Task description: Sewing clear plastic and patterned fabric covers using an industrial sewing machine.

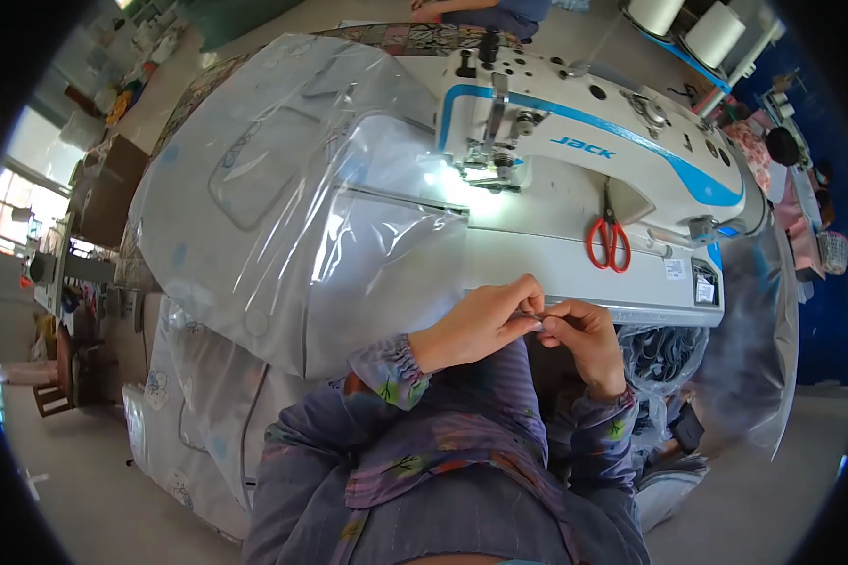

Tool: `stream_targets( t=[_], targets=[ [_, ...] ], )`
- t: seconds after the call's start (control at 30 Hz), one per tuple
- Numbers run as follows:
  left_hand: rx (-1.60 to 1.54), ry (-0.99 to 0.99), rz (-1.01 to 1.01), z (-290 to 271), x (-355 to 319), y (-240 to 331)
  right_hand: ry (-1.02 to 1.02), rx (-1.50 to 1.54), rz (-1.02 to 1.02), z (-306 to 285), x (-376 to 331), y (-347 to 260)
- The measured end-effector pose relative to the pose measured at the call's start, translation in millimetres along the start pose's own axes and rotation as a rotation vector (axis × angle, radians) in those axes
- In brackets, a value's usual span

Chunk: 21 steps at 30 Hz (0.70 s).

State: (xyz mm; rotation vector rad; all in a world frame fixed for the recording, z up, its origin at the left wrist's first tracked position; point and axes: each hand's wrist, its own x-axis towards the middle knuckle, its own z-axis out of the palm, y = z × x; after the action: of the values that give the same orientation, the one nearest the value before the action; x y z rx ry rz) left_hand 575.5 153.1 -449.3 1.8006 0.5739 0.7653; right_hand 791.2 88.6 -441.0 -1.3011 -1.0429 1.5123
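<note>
Both hands sit just in front of the machine, fingertips meeting: left hand and right hand each pinch thumb to finger on a small dark bit, mostly hidden by the fingers; can't make out what it is. Remaining fingers curled. Scissors, red handles, lie on the machine's bed under its arm, fully visible. Clear plastic sheeting spreads left of the machine; its edge near the needle is washed out by lamp glare. Bag of dark pieces below the machine's front edge, contents blurred by plastic. Thread cones above the machine's far right, one cut off at top. Person beyond the machine, cropped, head out of view.
</note>
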Motion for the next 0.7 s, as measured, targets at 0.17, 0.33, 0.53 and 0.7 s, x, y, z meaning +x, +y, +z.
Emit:
stream_targets(
  t=[0.17, 0.33, 0.53, 0.7],
  targets=[
    [0.385, 0.074, -0.039, -30.4, 5.8, 1.8, 0.117, -0.123, -0.018, -3.0, -1.3, -7.4],
    [1.54, 0.555, -0.042, -154.0, 9.2, -55.3, 0.367, -0.124, -0.155, -27.8, -8.9, -20.0],
    [1.135, 0.508, 0.044, -190.1, -11.1, -89.1, 0.486, -0.14, -0.193, -73.5, -38.1, -17.5],
    [0.934, -0.12, 0.218, -110.8, -52.4, -25.7, 0.718, -0.093, -0.241, -116.7, -62.0, -21.4]
  ],
)
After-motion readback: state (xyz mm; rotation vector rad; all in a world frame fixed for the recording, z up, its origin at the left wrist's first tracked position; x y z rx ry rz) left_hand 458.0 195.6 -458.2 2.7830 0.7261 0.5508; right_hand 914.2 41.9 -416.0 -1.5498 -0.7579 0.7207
